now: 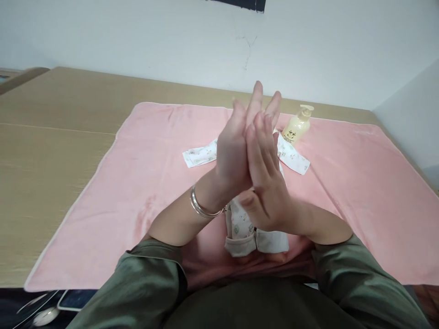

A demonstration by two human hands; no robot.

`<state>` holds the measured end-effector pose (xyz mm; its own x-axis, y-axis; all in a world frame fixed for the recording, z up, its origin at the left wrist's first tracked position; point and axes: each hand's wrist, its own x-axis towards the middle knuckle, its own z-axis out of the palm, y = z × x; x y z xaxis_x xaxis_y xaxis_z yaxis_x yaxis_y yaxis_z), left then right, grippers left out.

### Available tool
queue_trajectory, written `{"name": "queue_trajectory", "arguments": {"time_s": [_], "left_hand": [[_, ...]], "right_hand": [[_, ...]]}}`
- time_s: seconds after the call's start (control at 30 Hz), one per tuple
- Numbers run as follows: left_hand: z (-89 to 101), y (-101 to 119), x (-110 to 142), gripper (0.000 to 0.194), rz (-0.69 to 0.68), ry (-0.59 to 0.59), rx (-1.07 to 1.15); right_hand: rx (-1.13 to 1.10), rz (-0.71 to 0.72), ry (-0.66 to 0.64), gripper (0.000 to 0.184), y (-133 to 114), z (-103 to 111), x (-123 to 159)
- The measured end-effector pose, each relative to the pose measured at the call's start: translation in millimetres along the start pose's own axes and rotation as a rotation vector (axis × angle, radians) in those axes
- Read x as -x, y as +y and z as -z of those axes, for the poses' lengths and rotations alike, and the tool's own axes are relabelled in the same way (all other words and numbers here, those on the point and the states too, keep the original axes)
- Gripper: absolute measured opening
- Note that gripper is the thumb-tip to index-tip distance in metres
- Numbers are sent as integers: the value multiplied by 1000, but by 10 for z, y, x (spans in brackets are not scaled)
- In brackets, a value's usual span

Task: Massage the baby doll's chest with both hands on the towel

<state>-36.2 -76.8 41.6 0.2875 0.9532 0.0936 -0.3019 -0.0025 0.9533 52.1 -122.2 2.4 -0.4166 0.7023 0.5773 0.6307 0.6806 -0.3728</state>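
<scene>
My left hand, with silver bangles at its wrist, is raised in front of me with the fingers stretched out. Against its palm lies my right hand, its fingers also straight. I see no object between them. Behind and below the hands, a white printed baby outfit lies on a pink blanket, sleeves spread and leg cuffs folded. Skin-toned ends poke out below the cuffs; my hands hide the outfit's middle. Beyond its right sleeve is a pale yellow pump bottle.
The blanket covers much of a wooden table. A white wall stands along the far edge. Below the table's near left edge are a phone-like dark screen, a rounded white object and cables.
</scene>
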Motion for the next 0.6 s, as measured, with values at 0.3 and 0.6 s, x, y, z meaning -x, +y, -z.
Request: {"name": "queue_trajectory", "arguments": {"time_s": [0.3, 0.6], "left_hand": [[-145, -61, 183, 54, -16, 53, 74], [-129, -151, 322, 54, -227, -39, -59]], "right_hand": [[-74, -55, 101, 68, 154, 88, -48], [-156, 39, 74, 70, -19, 107, 58]]}}
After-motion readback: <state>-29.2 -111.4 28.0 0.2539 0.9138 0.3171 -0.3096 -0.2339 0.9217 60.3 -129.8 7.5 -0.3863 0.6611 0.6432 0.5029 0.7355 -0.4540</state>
